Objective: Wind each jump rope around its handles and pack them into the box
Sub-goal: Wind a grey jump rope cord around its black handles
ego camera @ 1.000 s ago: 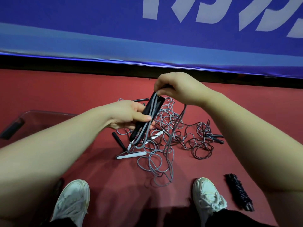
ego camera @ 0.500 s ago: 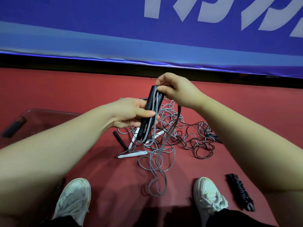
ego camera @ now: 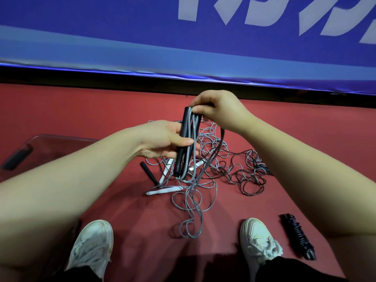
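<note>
Two black handles [ego camera: 184, 143] were held side by side in the left hand [ego camera: 162, 141], the thumb laid flat across their front and the other fingers [ego camera: 177, 128] curled round behind. The pair was stood nearly upright, tilted a touch. Its long axis ran from the right fingers [ego camera: 200, 108] at the top end, down past the left thumb, to a free bottom end.

At that top end the grey rope [ego camera: 193, 200] was pinched by the right hand [ego camera: 219, 110], fingers bent tight over it. A few lengthwise passes were seen lying along the handles. The rest was let fall straight below both sets of fingers, down to the red floor [ego camera: 101, 110], where its loops were piled between the white shoes [ego camera: 258, 241].

So the slack lay beneath, and the right hand was judged the nearer one to feed it. The next pass would likely have to be carried down the length and under the bottom end, the left grip held steady. Tangling was the risk: a heap of other ropes [ego camera: 250, 180] and loose white handles [ego camera: 162, 192] was spread just behind the hanging slack.

The clear box [ego camera: 50, 139] was set well off to the left of the left fingers, beyond the forearm. One wound black bundle [ego camera: 298, 237] was lying far below the right fingers, beside the right shoe, not yet packed.
</note>
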{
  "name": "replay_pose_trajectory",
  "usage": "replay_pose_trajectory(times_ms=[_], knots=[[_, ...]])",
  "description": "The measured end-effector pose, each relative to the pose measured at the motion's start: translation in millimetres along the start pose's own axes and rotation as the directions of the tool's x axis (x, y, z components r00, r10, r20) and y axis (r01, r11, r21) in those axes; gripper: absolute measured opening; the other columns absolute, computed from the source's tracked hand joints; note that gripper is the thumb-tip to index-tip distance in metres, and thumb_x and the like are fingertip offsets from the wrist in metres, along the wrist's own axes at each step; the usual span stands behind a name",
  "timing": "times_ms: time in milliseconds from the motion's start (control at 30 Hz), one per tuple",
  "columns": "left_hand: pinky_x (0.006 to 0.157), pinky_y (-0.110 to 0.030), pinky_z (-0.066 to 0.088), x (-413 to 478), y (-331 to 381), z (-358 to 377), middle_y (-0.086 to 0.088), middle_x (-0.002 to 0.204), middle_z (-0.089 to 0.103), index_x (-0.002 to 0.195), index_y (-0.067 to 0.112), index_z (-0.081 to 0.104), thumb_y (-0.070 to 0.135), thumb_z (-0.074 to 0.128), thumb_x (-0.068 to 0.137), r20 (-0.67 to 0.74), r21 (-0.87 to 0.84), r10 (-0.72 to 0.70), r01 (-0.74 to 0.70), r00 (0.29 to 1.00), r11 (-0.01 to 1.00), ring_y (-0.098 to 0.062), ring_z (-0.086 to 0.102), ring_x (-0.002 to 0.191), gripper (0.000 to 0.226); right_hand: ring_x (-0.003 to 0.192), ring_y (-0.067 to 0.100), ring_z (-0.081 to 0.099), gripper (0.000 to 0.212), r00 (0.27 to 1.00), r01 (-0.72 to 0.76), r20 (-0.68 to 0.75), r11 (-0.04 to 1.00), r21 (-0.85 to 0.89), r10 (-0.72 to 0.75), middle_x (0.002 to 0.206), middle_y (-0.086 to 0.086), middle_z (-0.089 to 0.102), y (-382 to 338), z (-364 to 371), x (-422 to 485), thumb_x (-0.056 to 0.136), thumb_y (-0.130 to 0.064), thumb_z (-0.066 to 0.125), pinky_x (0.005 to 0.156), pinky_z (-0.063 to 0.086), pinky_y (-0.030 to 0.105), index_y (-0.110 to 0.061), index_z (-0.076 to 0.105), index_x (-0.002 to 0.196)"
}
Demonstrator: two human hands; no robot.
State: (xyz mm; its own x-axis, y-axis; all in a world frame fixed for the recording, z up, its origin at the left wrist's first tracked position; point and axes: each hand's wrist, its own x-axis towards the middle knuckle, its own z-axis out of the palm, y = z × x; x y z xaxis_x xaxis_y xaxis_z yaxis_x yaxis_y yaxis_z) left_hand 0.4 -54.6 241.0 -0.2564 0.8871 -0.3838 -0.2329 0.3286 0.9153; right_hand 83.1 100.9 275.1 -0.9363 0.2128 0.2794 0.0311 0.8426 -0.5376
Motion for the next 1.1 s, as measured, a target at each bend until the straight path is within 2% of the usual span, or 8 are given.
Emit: replay_pose_trajectory(times_ms=[100, 200, 400, 533, 667, 833, 1000, 1100], knots=[[0.064, -0.025, 0.059, 2.2, -2.0, -1.9, -0.002, 0.075, 0.072, 0.092, 0.01, 0.056, -0.003, 0.05, 0.092, 0.008, 0.089, -0.038, 0.037, 0.999, 0.995, -0.014, 0.071, 0.071, 0.014, 0.069, 0.001, 0.059, 0.016, 0.998, 0.061, 0.029, 0.988, -0.143, -0.058, 0.08, -0.004, 0.067, -3.4, -13.0, 2.7, 0.08, -0.022, 0.073, 0.067, 0.046, 0.018, -0.01, 0.071, 0.09], [0.066, -0.029, 0.055, 5.6, -2.8, -2.2, -0.001, 0.072, 0.07, 0.088, 0.011, 0.056, -0.004, 0.051, 0.092, -0.032, 0.153, -0.035, 0.04, 0.999, 0.987, -0.012, 0.068, 0.065, 0.016, 0.08, 0.022, 0.064, 0.017, 0.99, 0.117, 0.116, 0.945, -0.305, -0.085, 0.091, 0.001, 0.068, -8.5, -22.9, 2.8, 0.082, -0.027, 0.07, 0.073, 0.048, 0.034, -0.014, 0.071, 0.092], [0.042, -0.017, 0.045, 3.9, -2.0, -1.8, -0.003, 0.065, 0.062, 0.082, 0.011, 0.055, -0.008, 0.052, 0.091, -0.138, 0.335, 0.02, 0.028, 0.99, 0.942, -0.007, 0.061, 0.047, 0.021, 0.099, 0.02, 0.058, 0.023, 0.965, 0.233, 0.221, 0.854, -0.465, -0.143, 0.105, 0.001, 0.065, -16.6, -21.0, 2.0, 0.09, -0.027, 0.06, 0.077, 0.041, 0.031, -0.017, 0.068, 0.109], [0.054, -0.021, 0.054, 4.8, -6.8, 2.2, -0.005, 0.075, 0.068, 0.085, 0.009, 0.053, -0.005, 0.052, 0.091, -0.007, 0.246, -0.051, 0.051, 0.999, 0.968, -0.011, 0.068, 0.063, 0.015, 0.097, 0.018, 0.056, 0.034, 0.956, 0.265, 0.234, 0.871, -0.415, -0.179, 0.098, -0.002, 0.062, -18.7, -13.9, 3.6, 0.091, -0.027, 0.059, 0.075, 0.035, 0.028, -0.021, 0.059, 0.125], [0.057, -0.017, 0.049, 4.4, -3.1, -1.2, 0.0, 0.076, 0.07, 0.084, 0.013, 0.054, 0.001, 0.054, 0.091, -0.014, 0.241, -0.005, 0.008, 1.0, 0.971, -0.008, 0.066, 0.064, 0.013, 0.093, 0.014, 0.054, 0.022, 0.962, 0.255, 0.186, 0.911, -0.325, -0.203, 0.094, -0.001, 0.057, -6.3, -13.2, 3.6, 0.094, -0.023, 0.056, 0.076, 0.036, 0.025, -0.019, 0.07, 0.11], [0.065, -0.023, 0.058, 3.6, 0.3, 3.8, -0.002, 0.073, 0.069, 0.082, 0.009, 0.052, -0.004, 0.048, 0.092, 0.014, 0.094, 0.02, -0.021, 1.0, 0.995, -0.011, 0.071, 0.07, 0.017, 0.088, 0.009, 0.047, 0.02, 0.98, 0.197, 0.087, 0.954, -0.226, -0.182, 0.091, 0.0, 0.052, 0.0, -4.3, 6.1, 0.093, -0.02, 0.057, 0.077, 0.036, 0.023, -0.011, 0.071, 0.103], [0.069, -0.026, 0.059, 2.7, -1.9, 4.9, -0.006, 0.095, 0.072, 0.093, 0.012, 0.052, 0.001, 0.044, 0.095, 0.061, 0.021, 0.019, -0.02, 0.998, 1.0, -0.015, 0.072, 0.083, 0.013, 0.076, 0.005, 0.048, 0.018, 0.988, 0.144, -0.035, 0.982, -0.123, -0.15, 0.082, -0.006, 0.046, -0.6, 9.6, 2.0, 0.092, -0.018, 0.058, 0.07, 0.037, 0.015, -0.008, 0.071, 0.099], [0.067, -0.03, 0.06, 3.1, -1.6, 4.8, -0.006, 0.084, 0.072, 0.095, 0.01, 0.05, 0.001, 0.043, 0.095, 0.038, -0.109, 0.095, -0.09, 0.995, 0.99, -0.019, 0.072, 0.081, 0.011, 0.065, -0.004, 0.05, 0.015, 0.985, 0.093, -0.145, 0.996, 0.017, -0.089, 0.08, -0.013, 0.045, -4.5, 12.0, 2.6, 0.092, -0.013, 0.057, 0.067, 0.042, 0.012, -0.008, 0.07, 0.097]])
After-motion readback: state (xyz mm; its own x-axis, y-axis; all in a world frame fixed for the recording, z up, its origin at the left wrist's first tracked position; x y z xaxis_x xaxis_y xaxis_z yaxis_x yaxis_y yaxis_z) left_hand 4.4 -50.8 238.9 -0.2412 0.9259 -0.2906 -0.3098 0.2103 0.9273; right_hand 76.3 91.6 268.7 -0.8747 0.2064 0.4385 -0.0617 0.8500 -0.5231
